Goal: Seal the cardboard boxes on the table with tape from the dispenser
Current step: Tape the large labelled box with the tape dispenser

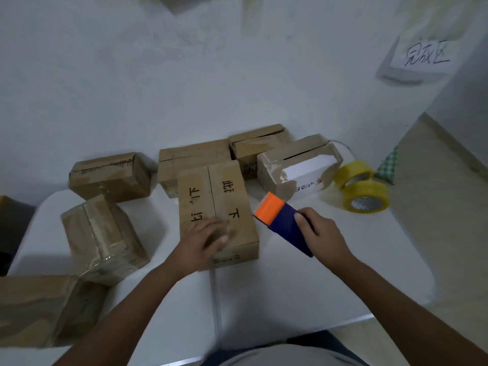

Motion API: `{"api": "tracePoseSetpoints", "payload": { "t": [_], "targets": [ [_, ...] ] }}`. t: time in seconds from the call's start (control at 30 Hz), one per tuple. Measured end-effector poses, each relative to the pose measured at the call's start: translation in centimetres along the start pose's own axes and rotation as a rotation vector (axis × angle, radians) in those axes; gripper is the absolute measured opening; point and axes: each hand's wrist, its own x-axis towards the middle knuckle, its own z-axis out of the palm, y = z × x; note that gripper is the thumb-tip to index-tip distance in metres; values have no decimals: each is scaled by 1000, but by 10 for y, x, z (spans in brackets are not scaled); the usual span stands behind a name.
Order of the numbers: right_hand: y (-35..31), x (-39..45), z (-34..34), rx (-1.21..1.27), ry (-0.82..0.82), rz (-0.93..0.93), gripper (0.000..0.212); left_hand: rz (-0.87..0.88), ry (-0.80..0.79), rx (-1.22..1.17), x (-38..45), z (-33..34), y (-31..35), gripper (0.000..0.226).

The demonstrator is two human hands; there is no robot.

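The right hand (320, 233) is gripping a blue and orange tape dispenser (284, 223), holding it in the air just right of the lettered cardboard box (216, 210). The left hand (204, 240), blurred, is lying on that box's near top edge, fingers apparently spread flat across the untaped centre seam. If the left hand is sliding, the box could shift and the tape land crooked; other boxes (109, 177) are crowding behind and left of it, with spare tape rolls (365, 198) to its right.

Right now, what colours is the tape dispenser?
Orange front, dark blue body: tape dispenser, clearest in the head view.
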Motion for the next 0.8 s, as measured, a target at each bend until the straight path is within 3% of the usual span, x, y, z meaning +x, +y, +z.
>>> {"api": "tracePoseSetpoints", "payload": {
  "t": [0.1, 0.23, 0.47, 0.67, 0.8],
  "targets": [
    [-13, 1, -5, -64, -35, -8, 30, -329, 64, -735, 6, -9, 46, 27],
    [-21, 4, -4, -149, -105, -48, 29, -492, -12, -1106, 13, -11, 77, 25],
    [-19, 7, -6, -171, -146, -83, 36, -504, -2, -1236, 13, -8, 85, 26],
    [-26, 10, -6, -160, -181, -80, 42, -484, -6, -1154, 12, -5, 85, 17],
    [-30, 13, -5, -193, -204, -98, 57, -462, 84, -1043, 8, 3, 86, 17]
  ]
}}
